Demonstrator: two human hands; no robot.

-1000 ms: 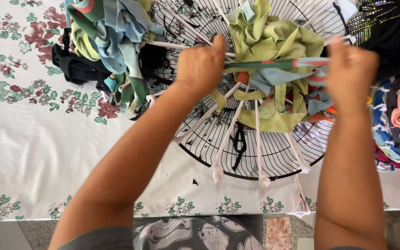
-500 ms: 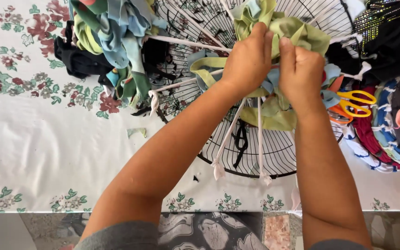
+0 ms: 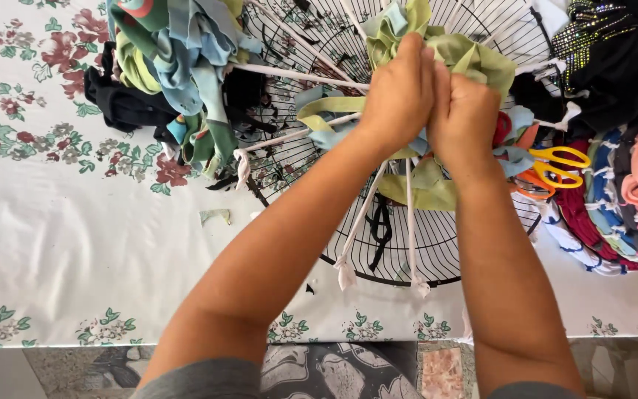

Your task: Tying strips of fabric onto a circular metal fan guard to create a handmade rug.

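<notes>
A round black wire fan grille (image 3: 396,251) lies flat on the table, with white cloth strips (image 3: 359,222) tied across its spokes. Green and pale blue fabric strips (image 3: 474,63) are bunched at its middle. My left hand (image 3: 400,92) and my right hand (image 3: 463,111) press knuckle to knuckle over that bunch, both closed on the fabric strips. What my fingers do underneath is hidden.
A floral white tablecloth (image 3: 75,236) covers the table. A heap of blue and green cloth strips (image 3: 179,66) lies at the upper left, orange-handled scissors (image 3: 555,166) and piled colourful fabric (image 3: 629,192) at the right. A small cloth scrap (image 3: 214,216) sits near the grille.
My hands, spread wide and pulling a strip taut a second ago, have come together over the middle of the grille. The scissors now show at the right.
</notes>
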